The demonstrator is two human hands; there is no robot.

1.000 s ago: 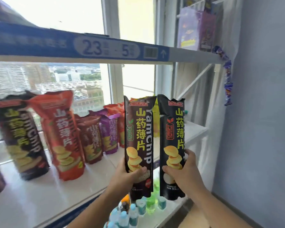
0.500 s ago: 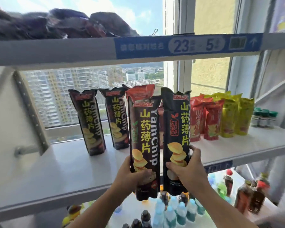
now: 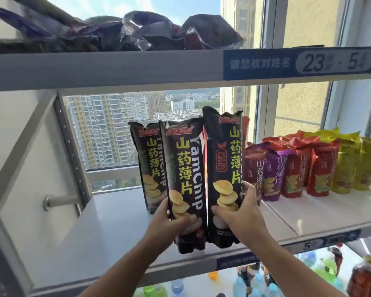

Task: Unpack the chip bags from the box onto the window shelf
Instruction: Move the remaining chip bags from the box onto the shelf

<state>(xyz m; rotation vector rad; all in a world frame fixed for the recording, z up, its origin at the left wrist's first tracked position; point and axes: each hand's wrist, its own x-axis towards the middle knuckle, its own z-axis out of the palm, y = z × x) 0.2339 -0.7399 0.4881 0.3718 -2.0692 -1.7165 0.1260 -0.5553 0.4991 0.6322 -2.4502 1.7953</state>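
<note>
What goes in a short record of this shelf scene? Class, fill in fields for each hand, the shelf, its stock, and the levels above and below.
Left: left hand grips a tall black foil yam-chip bag low down, upright
Right: right hand grips a second black foil bag, upright beside the first
Shelf: white window shelf; held bags at its front edge, contact unclear
Stock: third black bag standing behind the held pair; purple bags, red bags, yellow bags rowed to the right
Above: dark crumpled bags
Below: plastic bottles
</note>
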